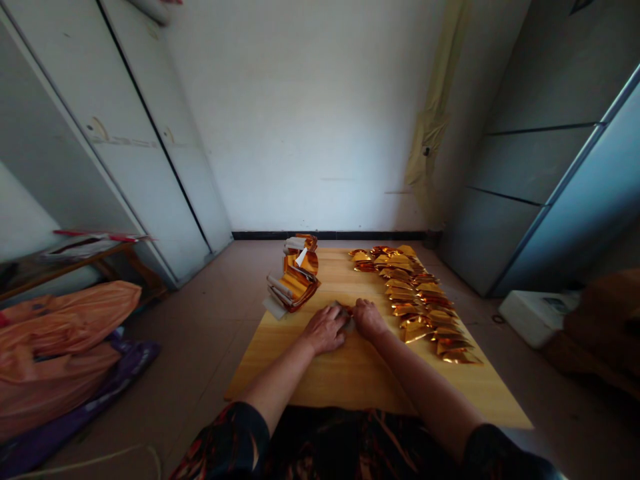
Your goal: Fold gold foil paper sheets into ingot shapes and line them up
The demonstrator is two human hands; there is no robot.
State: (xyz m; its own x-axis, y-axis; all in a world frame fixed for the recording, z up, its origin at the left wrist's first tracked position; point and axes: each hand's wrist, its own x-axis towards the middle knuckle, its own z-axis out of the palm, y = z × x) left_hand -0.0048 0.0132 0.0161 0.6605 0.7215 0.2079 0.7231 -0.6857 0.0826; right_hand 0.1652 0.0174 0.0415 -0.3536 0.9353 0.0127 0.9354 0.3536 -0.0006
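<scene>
Both hands are at a small piece of foil paper (342, 309) on the wooden table, grey on the part that shows, with a bit of gold. My left hand (327, 328) rests over its left side, fingers bent down onto it. At its right edge, my right hand (369, 320) is closed in a pinch. The fingers cover most of the piece. To the left lies a loose stack of gold foil sheets (301, 285) with grey backs. Rows of folded gold foil pieces (417, 300) run along the table's right side.
The wooden table (320, 380) stands before a white wall (300, 120). Cabinets (145, 120) rise on the left, with orange cloth (75, 327) beside them. On the right are a grey refrigerator (530, 147) and a white box (531, 317) on the floor.
</scene>
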